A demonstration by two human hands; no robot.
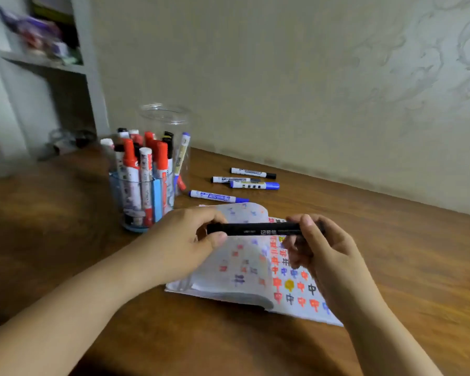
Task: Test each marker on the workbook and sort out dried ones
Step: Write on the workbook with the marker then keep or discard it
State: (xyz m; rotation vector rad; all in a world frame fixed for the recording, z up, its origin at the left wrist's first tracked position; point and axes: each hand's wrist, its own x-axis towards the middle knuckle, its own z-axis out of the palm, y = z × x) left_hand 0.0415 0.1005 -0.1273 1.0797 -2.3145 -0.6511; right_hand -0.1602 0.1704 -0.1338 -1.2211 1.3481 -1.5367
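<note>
A black marker (255, 229) lies level in the air above the open workbook (251, 270). My left hand (185, 240) pinches its left end and my right hand (320, 248) grips its right end. The workbook's pages carry red, blue, black and yellow test marks. A clear cup (141, 185) left of the book stands packed with several markers, mostly red-capped. Behind it a taller clear jar (168, 126) holds a blue-capped marker (181, 156). Several markers lie loose on the table beyond the book, among them a black-capped marker (253, 173) and a blue-capped one (255, 185).
The wooden table (65, 213) runs up to a pale patterned wall (310, 77) at the back. A white shelf unit (38, 63) with blurred items stands at the far left.
</note>
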